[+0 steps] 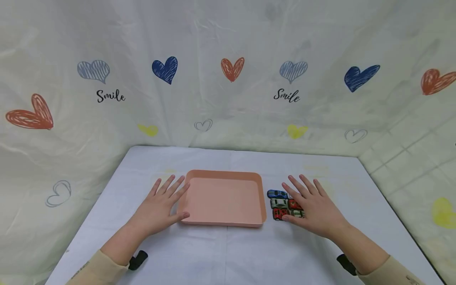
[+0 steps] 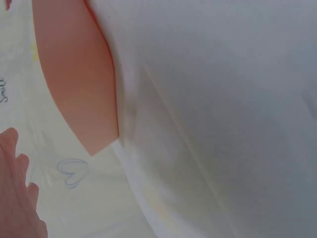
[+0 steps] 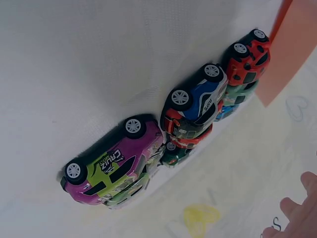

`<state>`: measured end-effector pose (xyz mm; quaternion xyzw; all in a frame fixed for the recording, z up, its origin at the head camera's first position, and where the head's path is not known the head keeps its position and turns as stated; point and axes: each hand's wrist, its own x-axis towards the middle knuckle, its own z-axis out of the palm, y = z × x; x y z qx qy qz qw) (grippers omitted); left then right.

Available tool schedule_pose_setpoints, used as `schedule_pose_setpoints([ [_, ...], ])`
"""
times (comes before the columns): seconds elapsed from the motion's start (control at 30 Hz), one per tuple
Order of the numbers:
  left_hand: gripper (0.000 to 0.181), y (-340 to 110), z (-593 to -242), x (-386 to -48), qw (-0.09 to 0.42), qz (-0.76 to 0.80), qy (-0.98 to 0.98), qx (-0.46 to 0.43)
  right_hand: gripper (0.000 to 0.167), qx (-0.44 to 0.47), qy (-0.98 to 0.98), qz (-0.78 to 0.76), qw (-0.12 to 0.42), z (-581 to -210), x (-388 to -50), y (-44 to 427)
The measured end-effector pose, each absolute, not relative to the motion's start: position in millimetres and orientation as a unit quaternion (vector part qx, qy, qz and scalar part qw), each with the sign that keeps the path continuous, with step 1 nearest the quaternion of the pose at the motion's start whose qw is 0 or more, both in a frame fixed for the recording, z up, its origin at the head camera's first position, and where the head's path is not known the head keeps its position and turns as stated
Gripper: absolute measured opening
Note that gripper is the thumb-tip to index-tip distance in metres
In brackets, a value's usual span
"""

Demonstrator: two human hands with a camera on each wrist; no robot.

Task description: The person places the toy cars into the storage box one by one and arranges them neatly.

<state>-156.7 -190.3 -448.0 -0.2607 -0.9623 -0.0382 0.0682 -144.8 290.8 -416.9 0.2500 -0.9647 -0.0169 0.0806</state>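
Observation:
A shallow pink tray [image 1: 221, 200] lies on the white table. My left hand [image 1: 160, 208] is spread over the tray's left edge, fingers straight, holding nothing; whether it touches the rim I cannot tell. To the right of the tray, my right hand [image 1: 317, 209] spreads its straight fingers above a group of small toy cars, partly hiding them. In the right wrist view the cars stand close together: a purple and green car [image 3: 111, 168], a blue, white and red car [image 3: 200, 101], and a red car with black spots [image 3: 253, 62], with others behind.
White cloth covers the table [image 1: 228, 253]. A pale curtain [image 1: 228, 31] printed with hearts and the word "Smile" hangs behind it and at both sides. Each wrist wears a black strap [image 1: 138, 260].

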Motion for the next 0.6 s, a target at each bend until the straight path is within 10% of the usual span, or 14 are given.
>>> schedule_pose_setpoints([
  [0.6, 0.089, -190.5, -448.6, -154.7, 0.062, -0.048, -0.964, -0.253, 0.093, 0.245, -0.967, -0.001, 0.067, -418.2, -146.2, 290.2],
])
